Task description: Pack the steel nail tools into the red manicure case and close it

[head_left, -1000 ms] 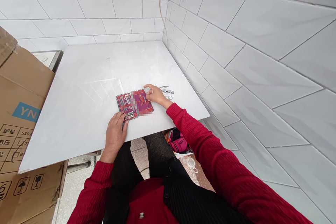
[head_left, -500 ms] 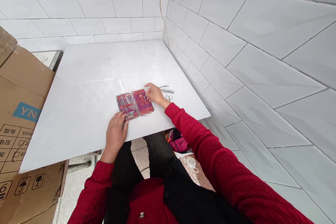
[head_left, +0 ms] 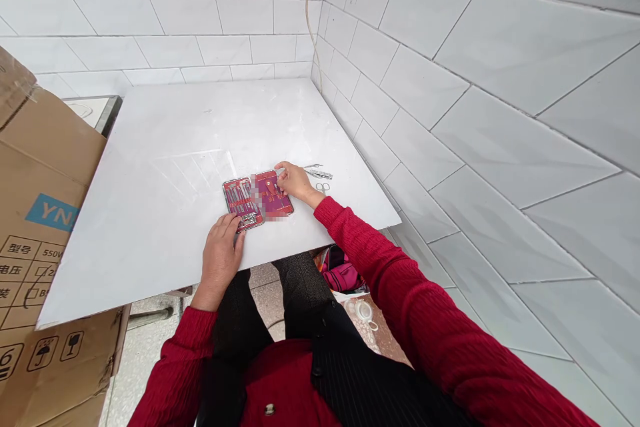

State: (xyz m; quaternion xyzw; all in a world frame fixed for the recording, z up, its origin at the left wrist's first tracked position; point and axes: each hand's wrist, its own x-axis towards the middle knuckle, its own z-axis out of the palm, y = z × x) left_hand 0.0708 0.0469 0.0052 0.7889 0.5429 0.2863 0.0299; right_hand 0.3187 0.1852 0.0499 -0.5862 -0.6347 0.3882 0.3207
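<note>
A manicure set case (head_left: 273, 203) lies open like a book on the white table, maroon inside, with several slim metal tools held in its left half. My left hand (head_left: 223, 247) grips the near left corner of the case, thumb and fingers closed at its edge. Over the far right edge of the case is my right hand (head_left: 295, 181), its thumb and index finger pinched together; anything between them is too small to make out. Just right of that hand lie a nail clipper (head_left: 321, 174), a thin metal tool (head_left: 313, 165) and small scissors (head_left: 323, 187), partly hidden by the hand.
The white table (head_left: 165, 120) reaches back to a tiled wall, with another tiled wall (head_left: 450, 93) along its right side. A large cardboard box (head_left: 45, 167) stands at the left. Below the near edge are a pink and black bundle (head_left: 343, 273) and a white round object (head_left: 364, 310).
</note>
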